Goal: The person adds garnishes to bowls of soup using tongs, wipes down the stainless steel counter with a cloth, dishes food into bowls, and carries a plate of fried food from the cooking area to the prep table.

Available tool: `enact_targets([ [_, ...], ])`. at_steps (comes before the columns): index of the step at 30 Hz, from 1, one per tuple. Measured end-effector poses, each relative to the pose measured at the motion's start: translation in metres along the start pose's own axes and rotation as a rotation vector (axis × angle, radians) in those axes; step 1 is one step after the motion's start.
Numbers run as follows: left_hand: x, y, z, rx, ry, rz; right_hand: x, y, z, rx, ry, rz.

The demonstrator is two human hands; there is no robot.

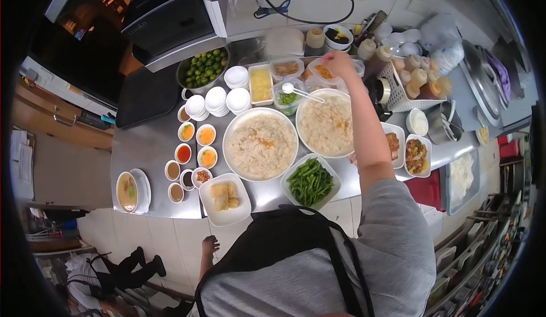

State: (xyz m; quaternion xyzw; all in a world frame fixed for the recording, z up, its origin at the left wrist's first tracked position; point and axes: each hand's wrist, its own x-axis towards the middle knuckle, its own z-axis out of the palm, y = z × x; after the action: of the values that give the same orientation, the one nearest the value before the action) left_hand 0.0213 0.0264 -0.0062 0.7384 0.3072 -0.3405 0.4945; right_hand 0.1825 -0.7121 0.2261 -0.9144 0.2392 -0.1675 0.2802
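My right hand reaches over a plastic tub of orange-brown crumbly topping, its fingers pinched together at the rim. What they hold, if anything, is too small to make out. Below the forearm is a large white bowl of rice porridge, partly covered by my arm. A second bowl of porridge, with a little orange topping in the middle, stands to its left. A white spoon lies across a tub of chopped green onion. Low at my left side, my left hand hangs away from the table, fingers loosely apart.
Nearby are a square bowl of greens, a dish of fried rolls, several sauce cups, stacked white dishes and a pot of limes. A bottle basket stands right. Another person is at lower left.
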Motion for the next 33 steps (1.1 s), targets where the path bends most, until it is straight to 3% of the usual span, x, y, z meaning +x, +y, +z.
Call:
enact_targets([
  [2,-0.006,-0.024,-0.014,-0.008,0.028,0.056,0.007,0.012,-0.007,0.005,0.014,0.001],
  [3,-0.011,-0.029,-0.025,0.035,0.005,0.107,0.013,0.021,-0.009,-0.002,0.157,0.068],
  [4,-0.016,-0.033,-0.038,-0.136,0.083,0.004,0.021,0.031,-0.013,-0.009,0.304,0.138],
  [6,-0.027,-0.028,-0.06,-0.102,0.231,-0.015,0.043,0.052,-0.012,-0.085,0.376,0.23],
  [8,-0.036,-0.008,-0.084,-0.156,0.301,0.097,0.069,0.077,-0.002,-0.156,0.426,0.342],
  [9,-0.036,0.005,-0.092,-0.164,0.364,0.141,0.075,0.081,0.0,-0.155,0.429,0.342],
  [11,-0.05,0.05,-0.094,-0.145,0.418,0.258,0.087,0.08,0.003,0.332,0.257,0.555],
  [16,-0.111,0.183,-0.042,0.006,0.391,0.575,0.095,0.084,0.004,0.426,0.357,0.573],
  [19,-0.158,0.257,0.035,0.053,0.209,0.731,0.059,0.061,-0.035,0.008,0.404,0.333],
  [21,-0.185,0.297,0.093,0.116,-0.026,0.795,0.038,0.07,-0.049,-0.034,0.4,0.236],
  [23,-0.191,0.32,0.145,0.13,-0.362,0.807,0.002,0.052,-0.07,-0.005,0.182,0.107],
  [25,-0.19,0.34,0.199,0.14,-0.619,0.823,-0.035,0.013,-0.078,0.304,-0.065,0.195],
  [26,-0.186,0.351,0.224,0.096,-0.74,0.808,-0.051,-0.011,-0.08,0.319,-0.2,0.136],
  [28,-0.177,0.367,0.265,-0.232,-0.988,0.615,-0.07,-0.039,-0.061,0.415,-0.482,0.077],
  [29,-0.17,0.369,0.277,-0.241,-0.98,0.617,-0.081,-0.064,-0.055,0.423,-0.58,0.047],
  [31,-0.156,0.372,0.292,-0.662,-1.244,0.28,-0.093,-0.094,-0.028,0.412,-0.729,-0.059],
  [33,-0.149,0.366,0.284,-0.745,-1.242,0.234,-0.096,-0.113,0.007,0.292,-0.846,-0.124],
])
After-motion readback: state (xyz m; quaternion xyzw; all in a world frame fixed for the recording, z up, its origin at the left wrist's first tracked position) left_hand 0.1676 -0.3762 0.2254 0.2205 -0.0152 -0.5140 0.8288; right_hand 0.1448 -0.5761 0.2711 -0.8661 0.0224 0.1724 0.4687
